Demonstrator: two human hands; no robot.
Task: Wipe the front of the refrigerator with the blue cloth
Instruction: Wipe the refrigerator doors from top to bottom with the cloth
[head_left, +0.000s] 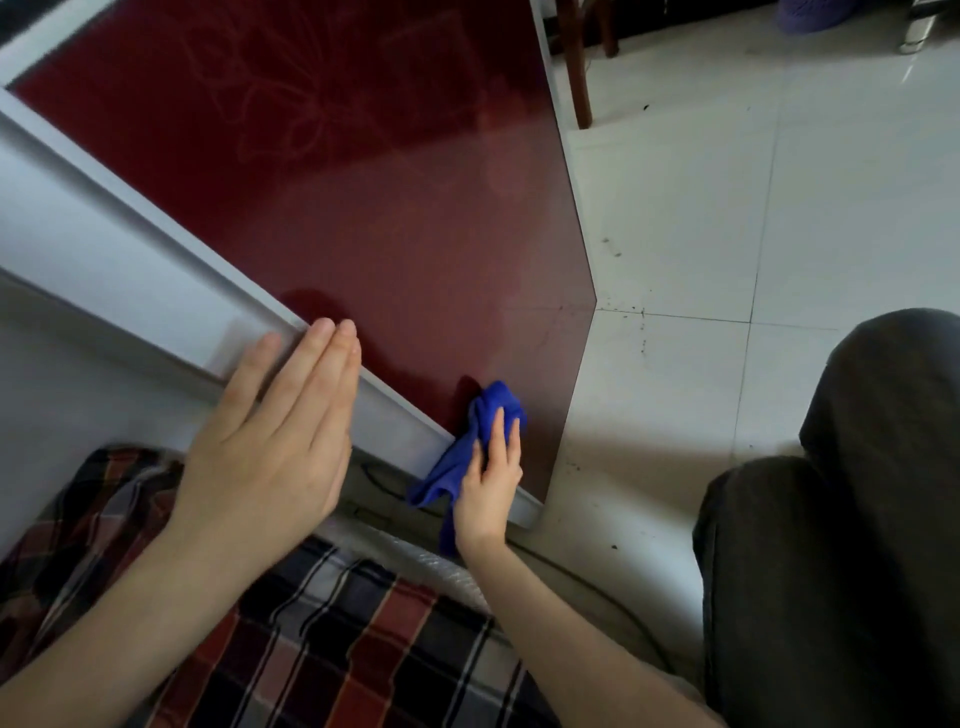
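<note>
The refrigerator's glossy dark red front (395, 218) fills the upper middle of the head view, framed by a pale grey edge (156, 291). My right hand (491, 483) presses the crumpled blue cloth (470, 447) against the bottom corner of the red panel, fingers flat on the cloth. My left hand (275, 421) rests flat and open on the grey side edge of the door, fingers together and pointing up.
White floor tiles (753, 208) with dark specks spread to the right. Wooden furniture legs (579, 78) stand at the top. A plaid fabric (322, 639) lies below the door. My knees in dark trousers (841, 519) are at the right. A dark cable (613, 587) runs along the floor.
</note>
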